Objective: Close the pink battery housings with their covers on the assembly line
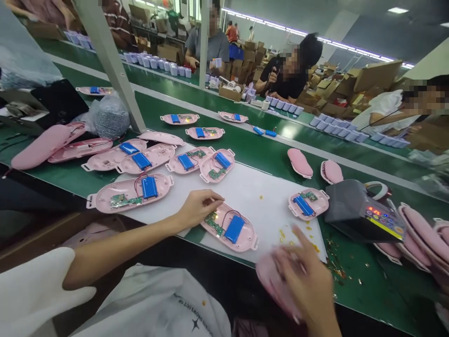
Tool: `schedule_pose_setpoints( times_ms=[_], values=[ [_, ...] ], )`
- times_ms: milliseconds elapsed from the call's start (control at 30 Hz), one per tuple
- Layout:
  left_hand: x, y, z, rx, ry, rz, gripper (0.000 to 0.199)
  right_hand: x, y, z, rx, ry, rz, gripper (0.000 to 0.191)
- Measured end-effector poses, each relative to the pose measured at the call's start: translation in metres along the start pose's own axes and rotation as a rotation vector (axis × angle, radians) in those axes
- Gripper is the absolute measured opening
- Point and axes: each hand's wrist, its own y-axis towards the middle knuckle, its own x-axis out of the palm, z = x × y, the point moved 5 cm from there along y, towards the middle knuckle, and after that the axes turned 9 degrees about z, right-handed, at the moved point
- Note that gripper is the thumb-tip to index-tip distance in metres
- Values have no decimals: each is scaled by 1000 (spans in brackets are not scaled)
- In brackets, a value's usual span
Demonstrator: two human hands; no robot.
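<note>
My left hand (200, 207) grips the far left end of an open pink plastic shell (245, 241) lying on the white sheet at the table's near edge. Inside this shell sit a blue battery pack (234, 229), thin wires and a green circuit board (213, 224) with a small yellow light. My right hand (308, 276), smeared by motion, holds a pink shell cover (275, 281) just off the table's front edge; its fingertips are partly blurred. To the left, another open pink shell (128, 194) holds a battery and board.
Several more open shells stand left and behind; one pink shell (308, 204) lies right, beside a dark machine (363, 210) with a lit display. Metal bits (336, 267) are scattered near it. Closed pink shells (416, 234) pile up at right. Across the green conveyor, other people work.
</note>
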Motion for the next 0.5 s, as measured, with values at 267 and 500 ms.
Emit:
schedule_pose_setpoints(
  times_ms=[267, 500],
  values=[
    [-11, -2, -6, 126, 10, 32, 15, 118, 84, -57, -78, -233, -624, 19],
    [-10, -8, 11, 477, 114, -171, 24, 77, 77, -58, -373, -253, -273, 33]
  ],
)
